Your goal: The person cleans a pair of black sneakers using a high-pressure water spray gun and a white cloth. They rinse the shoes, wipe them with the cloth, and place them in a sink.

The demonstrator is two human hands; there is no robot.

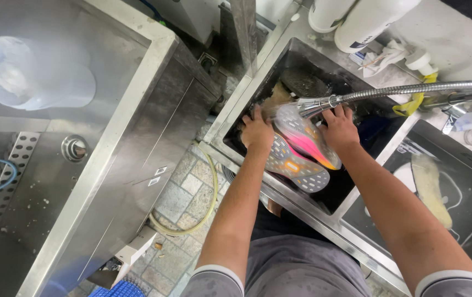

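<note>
Looking down from the head camera, two bare forearms reach into a dark steel sink basin (351,190), one of two basins set side by side. The left hand (256,132) is closed around one end of a single sports shoe (301,151), grey with pink, orange and yellow on its sole, which is turned sole-up over the basin. The right hand (339,127) rests its fingers on the other side of the shoe, just under a spray head (310,105) on one flexible metal hose (412,91); whether that hand clasps the shoe or the spray head I cannot tell (motion blur smears that spot). The shoe sits between the two hands, inside the nearer basin.

In the second basin to the right lies one pale insole (431,188). Behind the sinks stand two white plastic jugs (368,22). To the left, a steel counter (131,137) bears one clear plastic pitcher (32,74), lying on its side. One yellowish hose (203,212) loops over the tiled floor.
</note>
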